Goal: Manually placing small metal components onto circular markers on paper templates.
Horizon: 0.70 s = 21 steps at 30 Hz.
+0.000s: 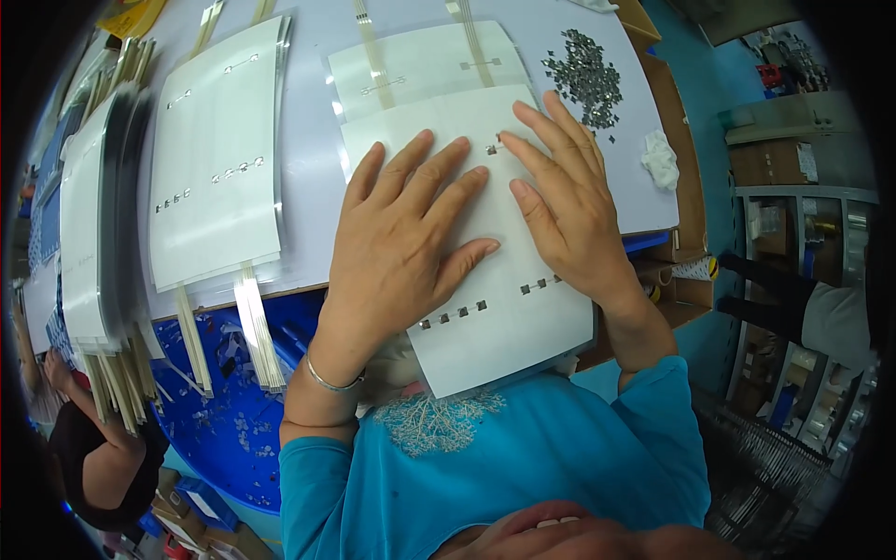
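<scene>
A white flexible sheet [504, 336] lies at an angle in front of me, its near end reaching past the table edge to my shirt. My left hand [401, 233] rests flat on it with fingers spread. Over its right side is my right hand [569, 196], fingers apart, the index fingertip beside a small dark square [492, 149] on the sheet. More small squares [453, 315] sit in a row nearer me. Under its far end is another white sheet [429, 61] with flat ribbon-like strips [373, 42]. Small loose dark squares [583, 79] form a pile at the far right.
On the pale table [308, 140], a stack of similar sheets [219, 131] lies left, and a thicker stack [89, 205] farther left. A blue tub [215, 448] with scraps stands below. A crumpled white cloth [660, 161] lies near a cardboard box [689, 140]. Another person's arm [93, 411] shows lower left.
</scene>
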{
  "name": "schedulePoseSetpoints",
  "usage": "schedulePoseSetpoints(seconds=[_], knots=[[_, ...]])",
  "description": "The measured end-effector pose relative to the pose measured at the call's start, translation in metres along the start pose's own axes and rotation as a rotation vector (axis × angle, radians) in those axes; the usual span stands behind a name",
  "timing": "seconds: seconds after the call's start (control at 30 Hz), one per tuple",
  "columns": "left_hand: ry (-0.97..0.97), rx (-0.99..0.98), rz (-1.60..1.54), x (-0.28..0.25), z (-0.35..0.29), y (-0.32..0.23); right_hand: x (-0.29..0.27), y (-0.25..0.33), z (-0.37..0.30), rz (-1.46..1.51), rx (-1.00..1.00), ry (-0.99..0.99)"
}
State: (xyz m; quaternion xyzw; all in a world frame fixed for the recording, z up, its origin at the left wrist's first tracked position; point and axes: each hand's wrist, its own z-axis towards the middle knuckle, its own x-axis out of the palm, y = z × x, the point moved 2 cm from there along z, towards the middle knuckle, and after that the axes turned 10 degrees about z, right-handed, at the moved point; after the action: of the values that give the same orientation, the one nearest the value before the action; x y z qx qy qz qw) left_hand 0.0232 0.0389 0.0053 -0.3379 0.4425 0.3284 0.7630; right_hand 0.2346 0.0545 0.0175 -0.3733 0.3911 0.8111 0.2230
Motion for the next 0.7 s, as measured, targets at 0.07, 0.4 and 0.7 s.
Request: schedulePoseSetpoints(seconds=[0.07, 0.4, 0.7], knots=[[0.031, -0.012, 0.013, -0.002, -0.001, 0.000, -0.002, -0.001, 0.000, 0.022, 0.003, 0.005], [0.008, -0.044, 0.097, 0.003, 0.007, -0.002, -0.015, -0.019, -0.012, 0.019, 0.085, -0.024], [-0.048, -0.003, 0.115, 0.007, 0.014, -0.004, -0.008, -0.016, -0.009, -0.112, 0.043, -0.005]])
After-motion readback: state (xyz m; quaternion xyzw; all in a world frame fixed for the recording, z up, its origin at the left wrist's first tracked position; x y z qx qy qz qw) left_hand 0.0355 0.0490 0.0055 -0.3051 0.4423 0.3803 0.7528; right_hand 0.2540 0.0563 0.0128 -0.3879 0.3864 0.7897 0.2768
